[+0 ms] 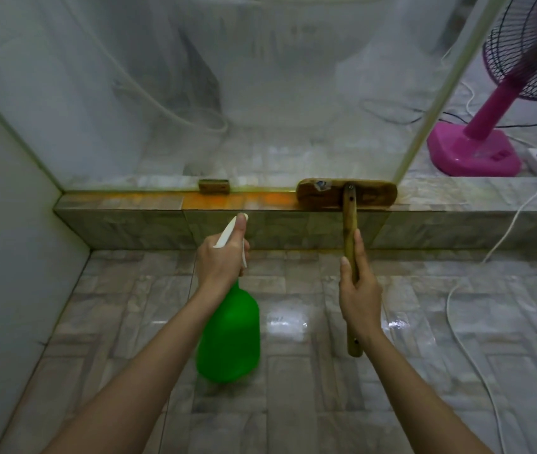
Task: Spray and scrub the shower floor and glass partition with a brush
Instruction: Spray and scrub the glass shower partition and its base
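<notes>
A flat, oblong wooden brush (375, 196) is laid crosswise on top of the tiled kerb (123, 221), its head pressed against the foot of the cloudy glass partition (228, 93). Its straight wooden handle is gripped by the right hand (359, 290), with the fingers curled round it and one finger laid along the shaft. A translucent green plastic spray bottle (228, 339) with a white trigger head is held at the neck by the left hand (221, 260), fingers wrapped round it. An orange stain (237, 201) is spread along the kerb top beside the brush. Glossy, wet, marble-patterned tiles make up the shower floor (293, 404). Beyond the glass edge a pink pedestal fan (476, 149) is seen, and a white cable (463, 322) is trailed over the kerb.
</notes>
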The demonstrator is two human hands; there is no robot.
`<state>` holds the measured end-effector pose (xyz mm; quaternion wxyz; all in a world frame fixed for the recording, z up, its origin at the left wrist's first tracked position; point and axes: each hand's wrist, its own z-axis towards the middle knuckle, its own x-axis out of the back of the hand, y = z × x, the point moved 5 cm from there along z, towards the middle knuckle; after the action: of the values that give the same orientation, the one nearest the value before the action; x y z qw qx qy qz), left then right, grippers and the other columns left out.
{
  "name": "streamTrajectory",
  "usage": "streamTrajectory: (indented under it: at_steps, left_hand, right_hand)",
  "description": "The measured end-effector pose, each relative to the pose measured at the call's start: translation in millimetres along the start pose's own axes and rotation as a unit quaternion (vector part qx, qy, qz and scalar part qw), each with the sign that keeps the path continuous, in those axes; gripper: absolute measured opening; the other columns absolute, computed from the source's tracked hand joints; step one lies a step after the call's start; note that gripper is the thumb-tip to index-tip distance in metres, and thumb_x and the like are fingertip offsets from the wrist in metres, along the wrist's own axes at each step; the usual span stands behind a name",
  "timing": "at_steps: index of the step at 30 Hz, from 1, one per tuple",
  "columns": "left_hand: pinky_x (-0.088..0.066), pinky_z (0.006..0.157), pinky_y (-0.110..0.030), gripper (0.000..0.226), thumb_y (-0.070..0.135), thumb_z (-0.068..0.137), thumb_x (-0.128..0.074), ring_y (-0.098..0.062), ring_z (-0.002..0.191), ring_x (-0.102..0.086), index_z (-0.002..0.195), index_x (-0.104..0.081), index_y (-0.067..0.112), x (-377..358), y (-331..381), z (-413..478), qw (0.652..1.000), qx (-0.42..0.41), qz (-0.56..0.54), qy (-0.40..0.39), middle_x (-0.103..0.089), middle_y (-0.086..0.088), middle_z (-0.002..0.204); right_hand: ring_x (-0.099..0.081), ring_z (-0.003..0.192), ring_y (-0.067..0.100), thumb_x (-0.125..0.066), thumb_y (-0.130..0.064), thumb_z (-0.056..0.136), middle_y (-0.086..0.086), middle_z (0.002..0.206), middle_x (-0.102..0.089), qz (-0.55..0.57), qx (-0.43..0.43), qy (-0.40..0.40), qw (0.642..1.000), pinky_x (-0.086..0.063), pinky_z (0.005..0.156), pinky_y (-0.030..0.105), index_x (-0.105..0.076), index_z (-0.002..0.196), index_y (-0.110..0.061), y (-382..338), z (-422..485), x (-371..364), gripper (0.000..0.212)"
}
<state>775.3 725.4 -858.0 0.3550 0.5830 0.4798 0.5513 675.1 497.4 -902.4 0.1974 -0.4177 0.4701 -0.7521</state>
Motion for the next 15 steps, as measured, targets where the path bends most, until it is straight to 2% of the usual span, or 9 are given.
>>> streamTrajectory:
  at_steps: [3, 5, 8, 11, 13, 15]
  left_hand:
    - [-0.045, 0.045, -0.022, 0.055, 0.054, 0.098, -0.054, -0.006, 0.038, -0.054, 0.068, -0.07, 0.011, -14.2, 2.0, -4.8, 1.0, -0.021, -0.004, -0.018, -0.063, -0.004, 0.056]
    - [-0.042, 0.04, -0.018, 0.054, 0.051, 0.1, -0.053, -0.007, 0.039, -0.054, 0.072, -0.072, 0.01, -24.3, 7.0, -7.8, 0.999, -0.04, -0.002, -0.032, -0.065, -0.004, 0.06]
    - [-0.042, 0.04, -0.017, 0.055, 0.052, 0.099, -0.055, -0.013, 0.044, -0.054, 0.066, -0.068, 0.009, -40.0, 11.9, -6.9, 0.998, -0.03, -0.011, -0.046, -0.061, -0.003, 0.055]
    - [-0.043, 0.042, -0.016, 0.058, 0.055, 0.098, -0.054, -0.014, 0.044, -0.055, 0.064, -0.067, 0.011, -52.8, 18.1, -5.4, 0.998, -0.027, 0.002, -0.05, -0.058, 0.0, 0.05]
    - [-0.043, 0.042, -0.017, 0.054, 0.055, 0.098, -0.053, -0.012, 0.045, -0.056, 0.068, -0.07, 0.014, -61.0, 23.1, -6.9, 0.997, -0.038, 0.004, -0.063, -0.064, 0.0, 0.057]
    - [-0.046, 0.043, -0.019, 0.051, 0.055, 0.098, -0.054, -0.014, 0.049, -0.059, 0.072, -0.072, 0.015, -72.6, 24.8, -9.1, 0.995, -0.043, 0.013, -0.087, -0.069, -0.004, 0.067]
  right_hand:
    - [-0.036, 0.046, 0.018, -0.041, -0.024, 0.102, 0.01, 0.057, -0.042, 0.014, -0.001, 0.003, 1.0, -0.036, 0.041, 0.036, -0.022, 0.147, -0.048, -1.3, 0.3, 4.2, 0.055]
    - [-0.036, 0.047, 0.018, -0.041, -0.025, 0.102, 0.002, 0.057, -0.04, 0.023, -0.001, 0.009, 1.0, -0.035, 0.041, 0.035, -0.023, 0.146, -0.05, -4.9, 1.6, 7.8, 0.054]
    - [-0.038, 0.045, 0.014, -0.041, -0.029, 0.102, -0.011, 0.064, -0.043, 0.029, 0.0, 0.027, 0.999, -0.036, 0.04, 0.028, -0.023, 0.144, -0.055, -12.1, 4.2, 15.8, 0.052]
    - [-0.037, 0.045, 0.019, -0.04, -0.03, 0.102, 0.0, 0.056, -0.041, 0.042, -0.004, 0.048, 0.998, -0.036, 0.04, 0.029, -0.023, 0.145, -0.053, -19.9, 7.6, 25.9, 0.051]
    - [-0.037, 0.045, 0.019, -0.041, -0.03, 0.102, 0.004, 0.055, -0.039, 0.051, -0.011, 0.053, 0.997, -0.036, 0.04, 0.028, -0.024, 0.144, -0.054, -22.9, 8.6, 30.8, 0.051]
    - [-0.037, 0.046, 0.018, -0.042, -0.03, 0.102, 0.0, 0.055, -0.042, 0.054, -0.016, 0.05, 0.997, -0.036, 0.041, 0.026, -0.025, 0.143, -0.055, -23.8, 9.1, 31.6, 0.051]
